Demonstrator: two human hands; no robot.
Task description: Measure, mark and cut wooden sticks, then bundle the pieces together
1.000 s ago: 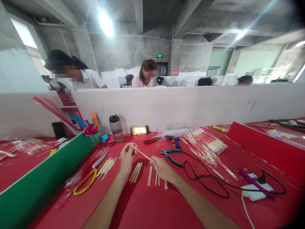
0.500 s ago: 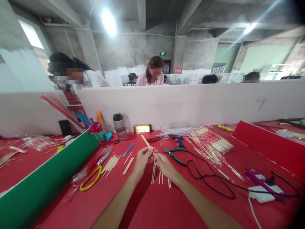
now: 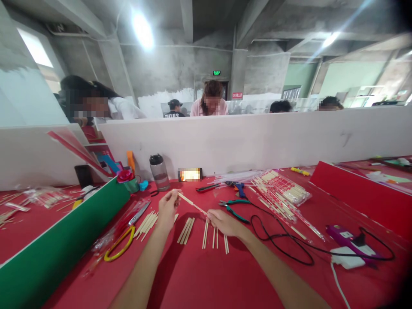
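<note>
My left hand (image 3: 169, 206) pinches the upper left end of a thin pale wooden chopstick (image 3: 186, 198). My right hand (image 3: 222, 221) is closed on the other end, where a red-printed plastic wrapper (image 3: 202, 211) shows. The stick slants down to the right between the two hands, above the table; whether it is one chopstick or a pair I cannot tell. Below it, loose chopsticks (image 3: 186, 231) lie in small groups, some just under my right hand. Another pile of sticks (image 3: 147, 225) rests left of my left forearm.
Yellow-handled scissors (image 3: 119, 244) and a green board (image 3: 67, 231) stand left. A water bottle (image 3: 160, 174) is at the back. Green-handled pliers (image 3: 236, 210), a glue gun (image 3: 237, 189), wrapped chopsticks (image 3: 283, 189), a black cable (image 3: 273, 236) and a power adapter (image 3: 347, 257) lie right.
My hands have drawn apart: the left moved left and slightly up, stretching the stick and wrapper between them. A group of chopsticks behind my left hand has come into view.
</note>
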